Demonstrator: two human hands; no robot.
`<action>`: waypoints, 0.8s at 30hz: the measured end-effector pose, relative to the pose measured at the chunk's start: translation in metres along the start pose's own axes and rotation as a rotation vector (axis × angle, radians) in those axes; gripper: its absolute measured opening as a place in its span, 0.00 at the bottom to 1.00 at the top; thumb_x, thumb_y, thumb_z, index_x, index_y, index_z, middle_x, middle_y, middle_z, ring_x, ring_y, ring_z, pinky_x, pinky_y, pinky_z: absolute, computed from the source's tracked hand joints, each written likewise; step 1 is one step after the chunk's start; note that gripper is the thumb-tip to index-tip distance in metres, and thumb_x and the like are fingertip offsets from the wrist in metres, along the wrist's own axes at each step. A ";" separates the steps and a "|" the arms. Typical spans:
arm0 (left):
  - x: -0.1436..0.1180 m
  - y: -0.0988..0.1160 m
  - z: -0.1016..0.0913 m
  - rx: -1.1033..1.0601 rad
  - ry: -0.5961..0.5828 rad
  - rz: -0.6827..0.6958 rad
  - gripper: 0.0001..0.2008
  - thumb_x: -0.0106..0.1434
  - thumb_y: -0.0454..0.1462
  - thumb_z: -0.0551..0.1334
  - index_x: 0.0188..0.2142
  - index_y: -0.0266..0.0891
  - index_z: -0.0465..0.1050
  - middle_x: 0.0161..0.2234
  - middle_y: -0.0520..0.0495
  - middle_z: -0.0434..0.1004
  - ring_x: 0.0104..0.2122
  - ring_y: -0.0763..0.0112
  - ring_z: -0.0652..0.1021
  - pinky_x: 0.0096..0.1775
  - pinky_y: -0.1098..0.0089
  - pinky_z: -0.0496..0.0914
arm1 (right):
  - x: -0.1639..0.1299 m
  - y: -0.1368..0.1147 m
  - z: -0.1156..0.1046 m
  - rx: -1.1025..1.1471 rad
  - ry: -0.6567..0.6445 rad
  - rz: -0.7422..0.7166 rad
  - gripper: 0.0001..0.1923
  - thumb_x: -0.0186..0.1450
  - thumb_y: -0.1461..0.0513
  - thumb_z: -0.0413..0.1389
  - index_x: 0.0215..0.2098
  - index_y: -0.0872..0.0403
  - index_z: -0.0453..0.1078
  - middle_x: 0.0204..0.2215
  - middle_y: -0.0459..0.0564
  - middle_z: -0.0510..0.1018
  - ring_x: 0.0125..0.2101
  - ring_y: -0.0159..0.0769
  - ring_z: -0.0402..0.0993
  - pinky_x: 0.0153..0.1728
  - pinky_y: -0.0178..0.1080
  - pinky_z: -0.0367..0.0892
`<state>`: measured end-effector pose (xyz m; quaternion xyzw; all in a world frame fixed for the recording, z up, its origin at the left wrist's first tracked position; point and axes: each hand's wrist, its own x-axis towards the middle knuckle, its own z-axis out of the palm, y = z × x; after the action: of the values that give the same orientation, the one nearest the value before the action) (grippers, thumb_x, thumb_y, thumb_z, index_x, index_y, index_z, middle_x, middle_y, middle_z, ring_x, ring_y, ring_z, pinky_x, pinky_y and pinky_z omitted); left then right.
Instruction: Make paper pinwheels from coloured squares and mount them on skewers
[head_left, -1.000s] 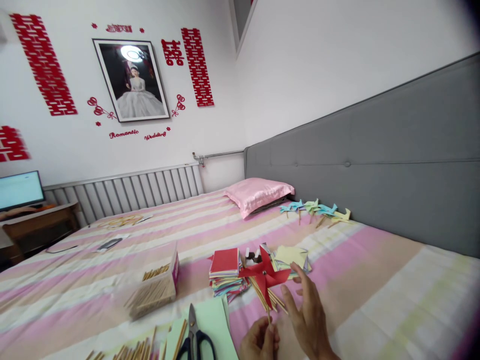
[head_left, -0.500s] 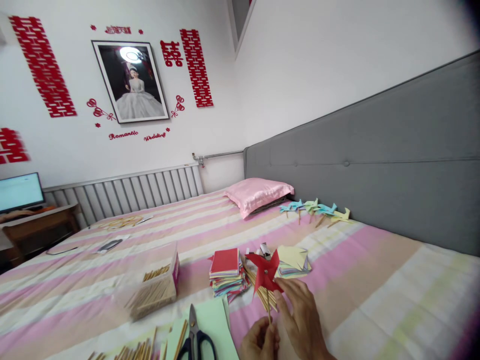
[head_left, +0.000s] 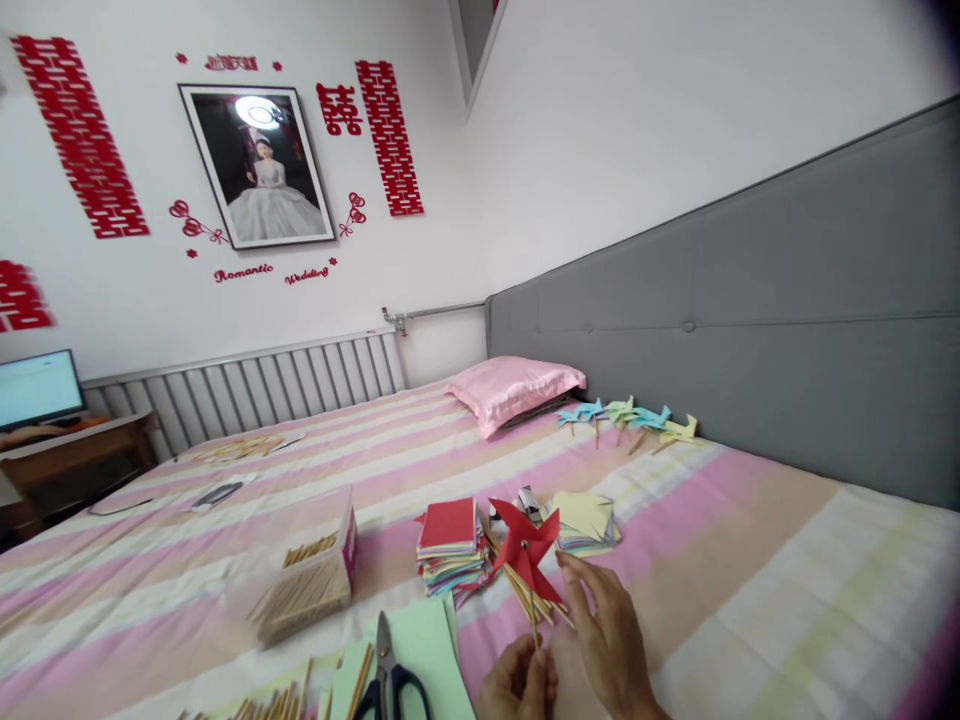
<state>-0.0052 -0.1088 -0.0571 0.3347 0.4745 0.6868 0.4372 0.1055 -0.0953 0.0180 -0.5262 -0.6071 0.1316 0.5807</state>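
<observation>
A red paper pinwheel (head_left: pixel 526 545) on a thin wooden stick stands upright in front of me. The lower end of its stick is pinched in my left hand (head_left: pixel 519 680). Just right of the blades is my right hand (head_left: pixel 609 625), fingers stretched out and holding nothing; whether a fingertip touches the paper I cannot tell. Behind the pinwheel lie loose wooden sticks (head_left: pixel 517 597), partly hidden by it. A stack of coloured paper squares (head_left: pixel 448 525) with a red one on top is at its left, and a pile of pale yellow sheets (head_left: pixel 583 518) is at its right.
Scissors (head_left: pixel 385 665) rest on green paper (head_left: pixel 427 640) near the front. A clear plastic box (head_left: pixel 307 580) holds more sticks. Finished pinwheels (head_left: pixel 634 415) lie by the grey headboard (head_left: pixel 720 270), near a pink pillow (head_left: pixel 517 390).
The pinwheel has turned on its stick and tilts slightly left. My right hand's fingers have moved off the blade to its right. My left hand keeps its grip.
</observation>
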 end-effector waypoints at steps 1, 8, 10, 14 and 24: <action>0.000 0.001 0.000 -0.001 0.003 -0.001 0.22 0.36 0.50 0.69 0.25 0.33 0.77 0.12 0.51 0.72 0.14 0.77 0.69 0.17 0.78 0.62 | 0.000 0.000 -0.001 0.003 -0.009 -0.008 0.19 0.66 0.56 0.41 0.40 0.54 0.71 0.37 0.55 0.78 0.40 0.44 0.71 0.39 0.45 0.66; -0.001 0.004 0.002 -0.005 0.007 -0.005 0.23 0.34 0.50 0.70 0.25 0.33 0.77 0.12 0.50 0.72 0.13 0.77 0.69 0.17 0.77 0.61 | -0.003 -0.006 -0.001 -0.019 -0.042 -0.051 0.20 0.66 0.57 0.41 0.30 0.54 0.72 0.29 0.55 0.78 0.34 0.44 0.71 0.37 0.45 0.63; -0.001 0.004 0.002 -0.006 0.006 -0.014 0.24 0.34 0.50 0.70 0.25 0.33 0.77 0.12 0.50 0.72 0.13 0.77 0.69 0.17 0.77 0.61 | -0.004 -0.008 -0.001 -0.036 -0.066 -0.081 0.18 0.66 0.57 0.41 0.30 0.53 0.71 0.30 0.54 0.78 0.34 0.44 0.70 0.37 0.45 0.62; -0.002 0.005 0.000 0.014 -0.013 -0.024 0.22 0.35 0.49 0.70 0.24 0.33 0.77 0.12 0.50 0.73 0.12 0.76 0.69 0.17 0.77 0.61 | -0.009 -0.014 -0.001 -0.083 -0.128 -0.199 0.16 0.66 0.60 0.41 0.33 0.52 0.71 0.29 0.52 0.77 0.34 0.42 0.70 0.37 0.44 0.62; -0.001 0.010 -0.003 0.037 -0.021 -0.007 0.21 0.36 0.49 0.69 0.25 0.34 0.78 0.15 0.48 0.75 0.16 0.72 0.72 0.20 0.73 0.66 | -0.018 -0.017 0.004 -0.090 -0.146 -0.170 0.15 0.65 0.60 0.43 0.45 0.51 0.67 0.36 0.51 0.77 0.36 0.41 0.70 0.39 0.46 0.62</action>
<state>-0.0096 -0.1127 -0.0490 0.3484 0.4835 0.6728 0.4384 0.0894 -0.1144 0.0198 -0.4871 -0.6957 0.0924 0.5198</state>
